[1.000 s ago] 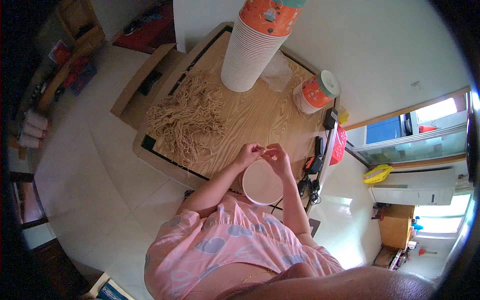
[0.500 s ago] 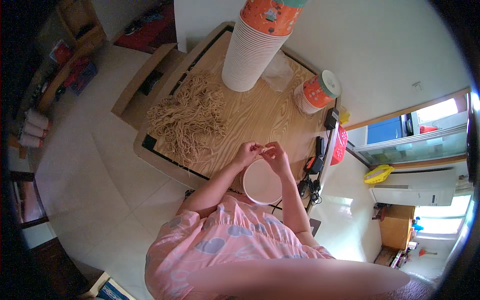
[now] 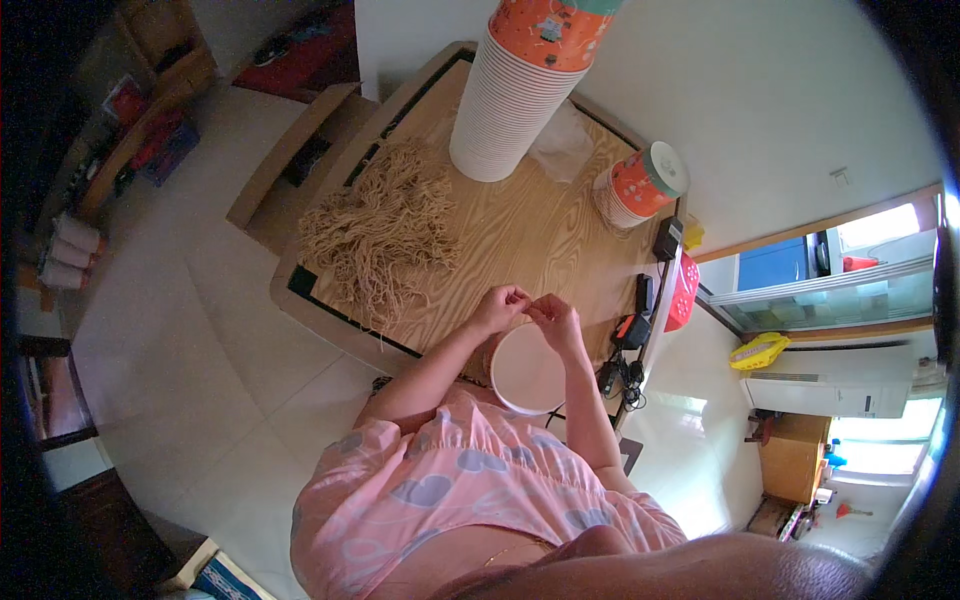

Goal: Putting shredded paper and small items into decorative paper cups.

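So there's a white round bowl [image 3: 527, 368] sitting at the near edge of the wooden table [image 3: 520, 235], right under both hands. The left hand [image 3: 499, 307] and right hand [image 3: 553, 317] meet just above its far rim, fingertips pinched together on something too small to make out. Beyond the bowl to the left lies a heap of tan noodles [image 3: 380, 235]; farther back stands a tall stack of paper cups [image 3: 512, 95], with a shorter orange stack [image 3: 640, 187] to its right.

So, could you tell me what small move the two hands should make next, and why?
Probably lower what they pinch into the round white paper cup: the left hand and right hand meet just above its open mouth, and the tan noodle pile lies apart.
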`<control>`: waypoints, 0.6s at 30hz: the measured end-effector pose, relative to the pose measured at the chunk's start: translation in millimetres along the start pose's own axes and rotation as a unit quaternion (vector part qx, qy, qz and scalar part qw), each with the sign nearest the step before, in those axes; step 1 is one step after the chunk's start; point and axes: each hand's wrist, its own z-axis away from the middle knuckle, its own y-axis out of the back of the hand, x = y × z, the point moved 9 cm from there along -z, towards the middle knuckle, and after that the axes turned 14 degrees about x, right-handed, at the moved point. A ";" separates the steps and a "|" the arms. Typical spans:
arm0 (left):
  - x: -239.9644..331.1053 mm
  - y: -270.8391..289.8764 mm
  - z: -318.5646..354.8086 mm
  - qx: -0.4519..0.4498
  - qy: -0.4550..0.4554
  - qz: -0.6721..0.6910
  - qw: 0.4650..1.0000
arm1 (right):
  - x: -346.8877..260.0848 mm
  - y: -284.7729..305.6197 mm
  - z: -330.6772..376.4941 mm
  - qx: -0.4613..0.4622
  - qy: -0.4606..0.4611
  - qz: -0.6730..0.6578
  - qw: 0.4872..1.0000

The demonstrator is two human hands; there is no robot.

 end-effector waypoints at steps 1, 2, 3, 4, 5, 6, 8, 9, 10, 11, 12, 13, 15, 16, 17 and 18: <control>-0.5 0.1 0.6 0.000 0.001 -0.001 1.000 | -4.8 1.0 1.2 -0.001 -0.001 0.000 1.000; -1.3 -0.9 1.6 -0.007 0.009 0.013 1.000 | -7.8 3.0 3.2 -0.002 -0.014 -0.007 1.000; -2.0 -1.6 2.6 -0.013 0.016 0.026 0.999 | -11.4 4.7 5.0 -0.004 -0.027 -0.014 1.000; -2.0 -1.7 3.2 -0.014 0.016 0.025 0.999 | -14.8 7.1 6.2 -0.003 -0.028 -0.015 1.000; -2.3 -1.2 4.0 -0.016 0.016 0.018 1.000 | -16.4 8.8 7.4 -0.005 -0.028 0.009 1.000; -2.8 -0.4 4.8 -0.017 0.016 0.010 1.000 | -16.0 9.6 8.3 -0.008 -0.028 0.032 0.999; -3.5 -2.5 6.7 -0.026 0.027 0.042 0.998 | -4.5 10.4 9.7 0.001 -0.014 -0.014 1.000; -4.1 -3.6 7.8 -0.032 0.038 0.075 0.996 | -1.3 11.1 10.4 0.007 0.001 -0.060 0.998; -1.5 -1.6 9.4 -0.033 0.040 0.073 0.996 | -2.1 11.1 11.7 0.007 -0.002 -0.061 0.998; 6.4 -1.6 12.8 -0.048 0.031 0.056 0.997 | -7.8 14.6 13.5 0.018 -0.003 -0.077 0.997; 13.0 -2.7 15.7 -0.064 0.022 0.038 0.997 | -11.3 17.6 14.8 0.029 -0.003 -0.092 0.995; 13.2 -2.4 17.1 -0.066 0.022 0.036 0.997 | -12.8 17.8 16.1 0.030 -0.005 -0.094 0.995; 21.3 -12.1 25.0 -0.129 -0.020 0.032 0.991 | -11.9 19.4 17.9 0.041 -0.013 -0.083 0.996; 24.0 -13.7 26.3 -0.133 -0.020 0.030 0.991 | -8.6 20.0 17.7 0.044 -0.015 -0.084 0.995; 30.3 -14.1 26.9 -0.125 -0.043 0.021 0.991 | -3.9 19.9 17.0 0.042 -0.016 -0.076 0.996; 36.8 -14.7 27.3 -0.117 -0.067 0.013 0.991 | 0.1 20.1 16.5 0.041 -0.018 -0.069 0.997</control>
